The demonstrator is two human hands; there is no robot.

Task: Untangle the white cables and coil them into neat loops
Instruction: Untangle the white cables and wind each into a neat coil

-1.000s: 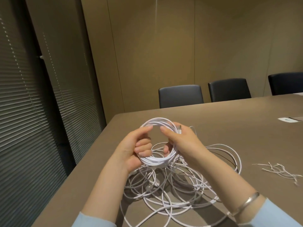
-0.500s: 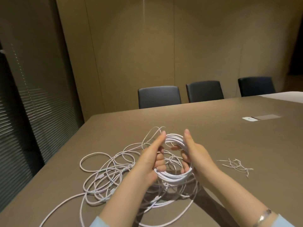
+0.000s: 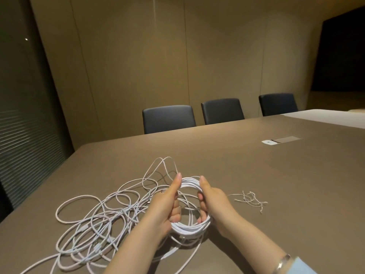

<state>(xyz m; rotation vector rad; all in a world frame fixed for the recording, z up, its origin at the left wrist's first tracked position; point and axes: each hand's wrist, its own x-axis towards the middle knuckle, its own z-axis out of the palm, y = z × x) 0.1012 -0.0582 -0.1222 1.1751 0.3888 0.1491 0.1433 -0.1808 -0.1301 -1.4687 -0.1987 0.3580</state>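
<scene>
White coil [image 3: 190, 228], no legible labels apparently.

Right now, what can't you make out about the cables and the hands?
- Coil: its sides are covered by the left hand and right hand, head view.
- Loose cables: strands overlap, so the count is unclear; some run off the bottom edge.
- Thin white strands: too small to identify.

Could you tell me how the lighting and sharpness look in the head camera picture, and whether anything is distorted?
Head view: dim, warm light; the coil in the left hand and right hand is sharp and throws a soft shadow on the table; the wide-angle lens bends the wall panel seams; the dark panel at far left carries one small bright reflection; no strong glare.
</scene>
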